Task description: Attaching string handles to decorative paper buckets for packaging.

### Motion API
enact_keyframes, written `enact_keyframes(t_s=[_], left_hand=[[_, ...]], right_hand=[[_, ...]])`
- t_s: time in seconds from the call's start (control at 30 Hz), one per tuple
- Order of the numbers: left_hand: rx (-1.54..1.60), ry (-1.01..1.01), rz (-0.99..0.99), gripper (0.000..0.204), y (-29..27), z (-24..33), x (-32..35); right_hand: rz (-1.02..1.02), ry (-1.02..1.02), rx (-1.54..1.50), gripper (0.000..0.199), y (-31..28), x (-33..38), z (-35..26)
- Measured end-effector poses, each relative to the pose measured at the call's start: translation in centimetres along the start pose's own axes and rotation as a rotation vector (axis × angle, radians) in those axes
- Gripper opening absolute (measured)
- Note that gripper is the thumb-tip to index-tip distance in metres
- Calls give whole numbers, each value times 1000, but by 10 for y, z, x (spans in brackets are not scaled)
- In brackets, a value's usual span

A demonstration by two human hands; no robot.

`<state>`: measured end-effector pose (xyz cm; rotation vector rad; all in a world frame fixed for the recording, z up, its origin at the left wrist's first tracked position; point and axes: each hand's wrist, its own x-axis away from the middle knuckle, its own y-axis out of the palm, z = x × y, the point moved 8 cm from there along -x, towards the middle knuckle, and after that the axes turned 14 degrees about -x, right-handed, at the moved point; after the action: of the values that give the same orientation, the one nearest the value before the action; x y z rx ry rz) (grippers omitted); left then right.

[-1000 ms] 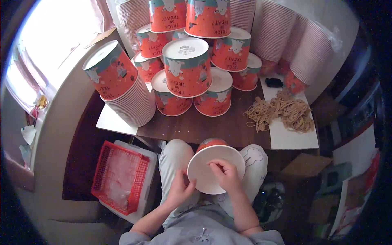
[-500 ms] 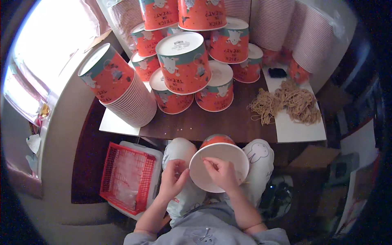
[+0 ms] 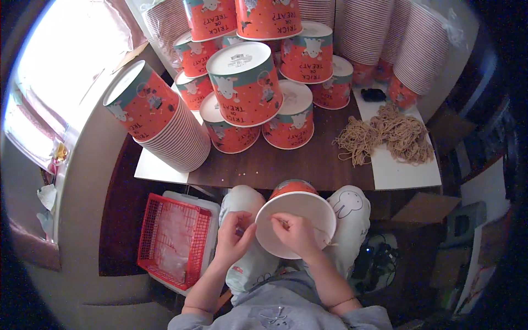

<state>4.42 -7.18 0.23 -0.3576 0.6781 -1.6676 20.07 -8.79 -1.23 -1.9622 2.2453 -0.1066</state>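
A paper bucket [image 3: 295, 248], white inside and orange outside, is tilted between my knees with its mouth toward me. My right hand [image 3: 296, 234] reaches into it, thumb and finger pinched near the left inner wall, apparently on a thin cord; their tips are hard to see. A strand of beige cord [image 3: 328, 242] shows beside my right wrist at the bucket's right rim. My left hand [image 3: 235, 236] is at the bucket's left outer side, fingers curled and thumb against the rim. Whatever it pinches there is too small to make out.
Upturned orange buckets [image 3: 245, 91] are piled on the brown table [image 3: 291, 168]. A leaning nested stack [image 3: 176, 137] stands at its left, taller stacks [image 3: 421, 49] behind. Beige cord bundles [image 3: 404, 137] lie at right. A red basket [image 3: 144, 236] sits low at my left, beside a cardboard flap [image 3: 421, 208] at far right.
My right fingers have curled in tighter and stay by the left inner wall. The cord strand at the right rim now shows more clearly. My left hand has barely moved.
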Motion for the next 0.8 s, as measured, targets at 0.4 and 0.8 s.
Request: enact_keyframes(t_s=[0.4,0.8], left_hand=[[19,4,22,24,0,-8,-3],[-341,451,-151,24,2,50,-37]], right_hand=[[-9,-7,-1,16,2,-4,0],[-18,-9,14,18,4,-9,-1]])
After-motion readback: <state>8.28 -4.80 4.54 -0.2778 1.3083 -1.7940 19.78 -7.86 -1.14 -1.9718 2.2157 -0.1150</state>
